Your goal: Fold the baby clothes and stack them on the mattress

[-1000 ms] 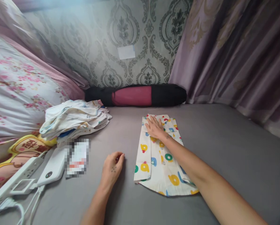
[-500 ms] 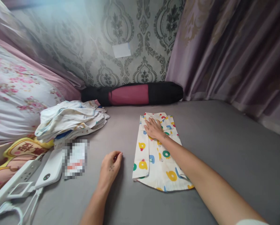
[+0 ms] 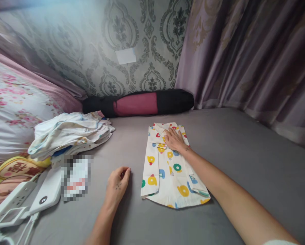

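A white shirt [image 3: 173,185] printed with yellow, green, red and blue figures lies face down on the grey bed sheet, its two sides folded inward and its curved hem toward me. Flat on its upper part rests my right hand [image 3: 174,139], fingers spread, holding nothing. The right forearm crosses the shirt's right edge and covers some of it. To the left of the shirt, my left hand [image 3: 117,183] lies on the sheet, apart from the cloth. Its fingers are loosely curled toward the thumb, and nothing shows in them.
A pile of light clothes [image 3: 70,134] sits at the left. Near it are a white power bank [image 3: 46,190] with cables, a power strip [image 3: 13,200] and a blurred-out item [image 3: 77,178]. A black and maroon long bag [image 3: 137,103] lies along the wall; curtains [image 3: 234,61] hang right.
My right hand has slid to the right across the shirt's top, uncovering more of its left side. The left hand has stayed on the sheet. The view has shifted slightly right.
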Motion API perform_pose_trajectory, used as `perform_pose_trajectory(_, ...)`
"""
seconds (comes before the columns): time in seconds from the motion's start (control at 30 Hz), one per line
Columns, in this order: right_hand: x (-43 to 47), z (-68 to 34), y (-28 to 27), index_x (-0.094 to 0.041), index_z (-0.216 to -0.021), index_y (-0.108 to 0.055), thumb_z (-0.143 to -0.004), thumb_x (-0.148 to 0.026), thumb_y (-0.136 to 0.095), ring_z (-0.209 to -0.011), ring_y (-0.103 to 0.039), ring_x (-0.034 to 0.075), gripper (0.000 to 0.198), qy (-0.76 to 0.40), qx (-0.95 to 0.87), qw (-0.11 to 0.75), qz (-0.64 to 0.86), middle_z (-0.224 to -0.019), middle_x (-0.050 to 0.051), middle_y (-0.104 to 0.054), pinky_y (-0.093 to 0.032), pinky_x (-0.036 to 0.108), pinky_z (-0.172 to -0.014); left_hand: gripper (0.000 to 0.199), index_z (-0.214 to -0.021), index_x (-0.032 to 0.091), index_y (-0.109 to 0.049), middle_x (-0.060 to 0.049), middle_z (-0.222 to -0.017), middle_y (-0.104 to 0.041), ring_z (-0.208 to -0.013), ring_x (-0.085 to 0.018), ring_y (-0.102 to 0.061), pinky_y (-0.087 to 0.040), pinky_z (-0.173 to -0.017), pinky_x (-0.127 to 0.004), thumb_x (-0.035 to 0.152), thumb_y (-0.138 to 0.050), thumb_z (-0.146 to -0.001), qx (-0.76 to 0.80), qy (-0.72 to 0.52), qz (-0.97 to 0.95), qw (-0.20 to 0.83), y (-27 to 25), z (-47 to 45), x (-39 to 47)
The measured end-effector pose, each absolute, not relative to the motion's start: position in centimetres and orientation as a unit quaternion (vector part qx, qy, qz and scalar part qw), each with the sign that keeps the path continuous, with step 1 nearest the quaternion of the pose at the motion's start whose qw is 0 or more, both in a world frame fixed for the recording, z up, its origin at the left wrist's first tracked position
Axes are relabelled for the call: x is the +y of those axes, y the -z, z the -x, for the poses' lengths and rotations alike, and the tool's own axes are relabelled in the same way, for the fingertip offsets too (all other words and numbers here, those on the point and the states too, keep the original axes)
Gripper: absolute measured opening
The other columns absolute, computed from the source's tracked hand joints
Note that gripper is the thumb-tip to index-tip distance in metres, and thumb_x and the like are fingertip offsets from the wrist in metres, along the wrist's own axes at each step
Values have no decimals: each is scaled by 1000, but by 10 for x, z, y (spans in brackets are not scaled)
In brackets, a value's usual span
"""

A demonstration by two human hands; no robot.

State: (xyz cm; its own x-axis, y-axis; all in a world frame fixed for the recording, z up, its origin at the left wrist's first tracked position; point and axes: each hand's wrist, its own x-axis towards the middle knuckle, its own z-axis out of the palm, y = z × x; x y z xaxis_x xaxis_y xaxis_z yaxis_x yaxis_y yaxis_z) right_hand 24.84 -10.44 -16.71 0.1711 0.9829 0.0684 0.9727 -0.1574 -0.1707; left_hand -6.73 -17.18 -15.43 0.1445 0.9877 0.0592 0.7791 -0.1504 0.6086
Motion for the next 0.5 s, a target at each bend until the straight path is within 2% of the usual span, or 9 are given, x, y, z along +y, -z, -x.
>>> perform_pose_trajectory(0.23, -103, -247, 169, -20, -146, -29, -95, -41, -16, -142, -15, 23, 57, -39, -641, 82, 762, -155, 8, -21, -7, 51, -113, 36, -85, 20, -67, -4, -81, -70, -76, -20, -61, -44, -71, -30, 46, -43, -83, 600, -241, -731, 218, 155, 65, -172)
perform_pose_trajectory(0.43, -107, -258, 152, -19, -149, -24, -95, -43, -6, -143, -12, 21, 62, -141, -636, 129, 748, -156, 5, -17, -8, 49, -115, 33, -83, 20, -67, -4, -78, -68, -74, -18, -59, -44, -70, -29, 44, -44, -84, 576, -253, -749, 208, 158, 62, -172)
perform_pose_trajectory(0.5, -112, -257, 149, -19, -149, -23, -95, -44, -6, -143, -10, 22, 62, -141, -646, 139, 737, -156, 5, -16, -8, 49, -115, 31, -83, 20, -66, -4, -77, -68, -73, -18, -58, -44, -69, -29, 43, -45, -85, 562, -261, -758, 204, 157, 59, -175)
